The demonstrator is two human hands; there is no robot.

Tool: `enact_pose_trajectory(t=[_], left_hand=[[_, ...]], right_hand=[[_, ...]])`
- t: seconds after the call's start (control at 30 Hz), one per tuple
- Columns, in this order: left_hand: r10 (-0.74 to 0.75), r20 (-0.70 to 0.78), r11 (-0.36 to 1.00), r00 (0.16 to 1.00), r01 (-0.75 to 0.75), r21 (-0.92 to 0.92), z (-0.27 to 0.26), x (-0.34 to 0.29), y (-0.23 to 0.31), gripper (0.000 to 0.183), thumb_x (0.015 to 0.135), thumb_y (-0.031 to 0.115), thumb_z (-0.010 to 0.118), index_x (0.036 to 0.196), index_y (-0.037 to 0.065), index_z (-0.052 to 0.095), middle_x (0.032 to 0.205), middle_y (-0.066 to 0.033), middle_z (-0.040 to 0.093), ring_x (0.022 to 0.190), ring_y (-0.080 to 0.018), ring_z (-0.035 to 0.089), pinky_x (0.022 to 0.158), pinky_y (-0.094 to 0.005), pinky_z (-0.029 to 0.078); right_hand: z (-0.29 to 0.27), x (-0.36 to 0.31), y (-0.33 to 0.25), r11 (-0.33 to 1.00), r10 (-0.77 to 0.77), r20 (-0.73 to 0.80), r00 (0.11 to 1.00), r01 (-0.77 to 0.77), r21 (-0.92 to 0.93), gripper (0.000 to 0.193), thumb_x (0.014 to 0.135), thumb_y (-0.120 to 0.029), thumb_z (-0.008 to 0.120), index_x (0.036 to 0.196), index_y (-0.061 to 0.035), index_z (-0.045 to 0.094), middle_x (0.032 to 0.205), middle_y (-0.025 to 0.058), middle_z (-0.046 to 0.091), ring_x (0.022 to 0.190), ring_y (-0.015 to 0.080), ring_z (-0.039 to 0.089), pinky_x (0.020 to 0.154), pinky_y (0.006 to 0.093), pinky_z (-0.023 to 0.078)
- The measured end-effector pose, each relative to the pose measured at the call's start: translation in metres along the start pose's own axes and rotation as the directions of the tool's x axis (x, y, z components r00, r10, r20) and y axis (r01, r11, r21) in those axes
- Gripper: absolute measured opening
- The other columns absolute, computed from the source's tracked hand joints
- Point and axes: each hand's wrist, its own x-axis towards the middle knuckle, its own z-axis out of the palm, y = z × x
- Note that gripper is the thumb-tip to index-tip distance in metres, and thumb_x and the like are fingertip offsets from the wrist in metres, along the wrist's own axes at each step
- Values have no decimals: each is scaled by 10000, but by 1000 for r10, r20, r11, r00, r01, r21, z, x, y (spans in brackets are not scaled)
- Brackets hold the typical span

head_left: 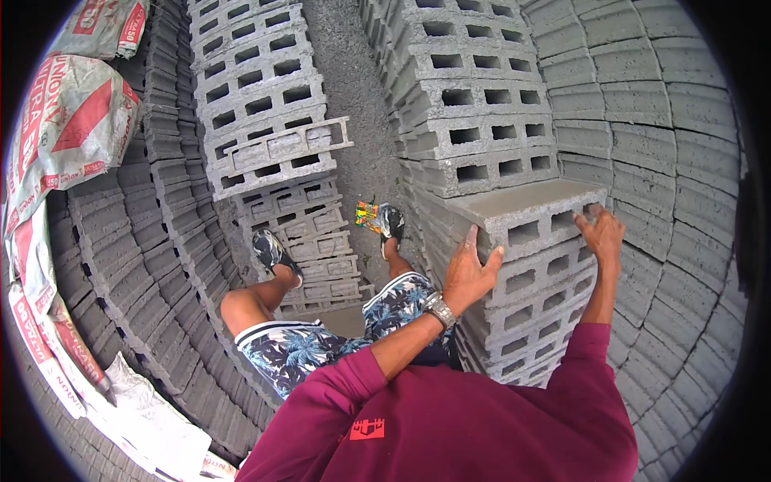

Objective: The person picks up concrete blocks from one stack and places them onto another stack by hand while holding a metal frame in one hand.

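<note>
A grey hollow concrete block [526,201] lies on top of the stack at my right, its row of holes facing me. My left hand [470,277] grips its left end, with the thumb at the near corner and a finger along the side; the other fingers are partly hidden. At the opposite end, my right hand [601,233] has its fingers curled over the near right corner, by the last hole. Under it, more blocks [522,281] of the same kind make up the stack.
Rows of stacked blocks [494,96] run ahead, with another row [249,72] across a narrow gravel strip [353,80]. One block [289,145] sits askew on that row. Cement bags [80,120] lie on the far-left stacks. Colourful wrappers [369,215] lie by my foot.
</note>
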Motion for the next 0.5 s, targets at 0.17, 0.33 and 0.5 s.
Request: enact_pose_trajectory(t=[0.17, 0.33, 0.5], left_hand=[[3, 81, 993, 997, 6, -115, -143, -16, -53, 577, 942, 387, 609, 1347, -19, 547, 1167, -320, 652, 979, -462, 677, 886, -459, 538], [-3, -428, 907, 904, 183, 379, -317, -23, -158, 415, 967, 306, 588, 1183, -43, 652, 1004, -248, 723, 963, -354, 716, 851, -409, 551], [-163, -489, 942, 857, 282, 181, -368, 5, -198, 408, 975, 288, 598, 1187, -57, 646, 1045, -236, 724, 979, -326, 715, 860, -391, 547]], right_hand=[[-70, -20, -134, 885, -35, -253, 967, 148, 442, 374, 883, -288, 697, 1080, 29, 713, 980, 216, 732, 891, 319, 711, 828, 409, 537], [16, -52, -375, 661, -517, 64, 854, 350, 664, 305, 886, -239, 662, 1056, 8, 718, 1006, 200, 731, 926, 323, 713, 837, 402, 544], [195, 4, -492, 628, -725, -91, 682, 710, 320, 392, 841, -302, 710, 1126, -40, 644, 1102, 195, 650, 1060, 377, 614, 891, 483, 463]])
